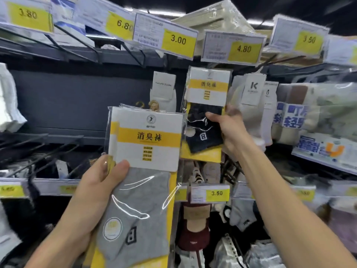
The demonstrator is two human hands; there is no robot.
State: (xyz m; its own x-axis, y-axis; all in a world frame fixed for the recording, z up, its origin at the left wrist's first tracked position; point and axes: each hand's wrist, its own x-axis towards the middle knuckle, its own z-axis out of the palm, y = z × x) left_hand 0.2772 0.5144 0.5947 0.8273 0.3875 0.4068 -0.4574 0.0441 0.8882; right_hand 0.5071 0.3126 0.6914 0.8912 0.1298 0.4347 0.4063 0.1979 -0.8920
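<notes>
I face a shop rack of packaged socks. My left hand grips a stack of clear packs whose front one holds grey socks under a white and yellow card, thumb across the pack's front. My right hand reaches up and pinches a matching pack of black socks, thumb on its front. That pack sits high on the rack under the 4.80 price tag; its top is blurred, so I cannot tell whether it hangs on a hook.
Bare black hooks stick out at the left. White sock packs and other packs hang beside the black one. Yellow price tags line the shelf rails. More socks hang below the 3.50 tag.
</notes>
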